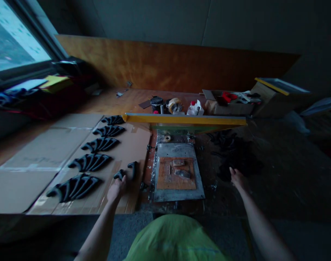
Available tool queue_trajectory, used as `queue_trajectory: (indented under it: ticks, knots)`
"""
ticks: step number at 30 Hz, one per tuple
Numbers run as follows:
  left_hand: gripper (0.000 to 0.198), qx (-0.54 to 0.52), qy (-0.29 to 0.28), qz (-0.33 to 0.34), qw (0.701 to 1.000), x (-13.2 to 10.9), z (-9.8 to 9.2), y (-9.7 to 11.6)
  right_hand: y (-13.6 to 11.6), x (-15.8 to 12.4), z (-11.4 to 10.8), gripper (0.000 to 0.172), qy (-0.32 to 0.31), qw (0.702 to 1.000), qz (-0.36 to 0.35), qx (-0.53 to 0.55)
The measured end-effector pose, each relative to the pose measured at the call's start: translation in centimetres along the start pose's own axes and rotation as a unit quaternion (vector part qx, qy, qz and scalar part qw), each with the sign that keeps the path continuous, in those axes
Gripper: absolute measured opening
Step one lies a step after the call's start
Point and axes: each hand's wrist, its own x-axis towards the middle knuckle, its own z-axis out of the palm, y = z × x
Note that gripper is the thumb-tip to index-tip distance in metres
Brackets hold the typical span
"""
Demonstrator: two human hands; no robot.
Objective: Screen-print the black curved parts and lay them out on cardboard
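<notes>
My left hand is closed on a small black curved, handle-like part, low over the cardboard. Just right of it lies a similar hooked black part, apart from the fingers. Further left, the same kind of parts lie nested in fanned rows, one nearest row at the front. On the right, my right hand reaches to the near edge of a dark heap of black parts. Its fingers look bent together, but shadow hides what is between them.
Between my hands is a metal plate bearing a wooden board with small blocks. Above its far end stretches a yellow-edged frame. Behind are a black tub, tape roll, red-capped bottle and open carton.
</notes>
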Motion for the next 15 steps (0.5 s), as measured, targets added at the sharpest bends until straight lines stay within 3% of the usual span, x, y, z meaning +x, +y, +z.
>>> queue_trajectory:
  ticks: [4,7,9,12,14,15]
  knots:
    - [0.069,0.053,-0.03,-0.005,0.998,0.1,0.1,1.1,-0.6,-0.5,1.2,0.029,0.046,0.998,-0.019,0.04]
    - [0.069,0.05,-0.031,-0.003,0.998,0.3,-1.7,2.3,-4.1,-2.9,2.2,0.021,0.084,0.981,-0.155,0.078]
    - [0.065,0.011,-0.007,0.003,1.0,0.1,-3.6,3.9,-7.4,-5.3,3.1,0.022,0.096,0.945,-0.29,0.114]
    - [0.056,-0.091,0.027,0.082,0.992,-0.9,-7.0,8.5,-12.8,-8.9,4.6,0.029,0.074,0.857,-0.485,0.154]
    - [0.058,-0.189,0.033,0.159,0.968,-2.2,-9.6,12.5,-15.6,-10.8,5.4,0.028,0.06,0.81,-0.565,0.143]
    - [0.061,-0.311,0.044,0.206,0.927,-3.1,-10.9,14.6,-16.7,-11.4,5.6,0.026,0.06,0.795,-0.591,0.125]
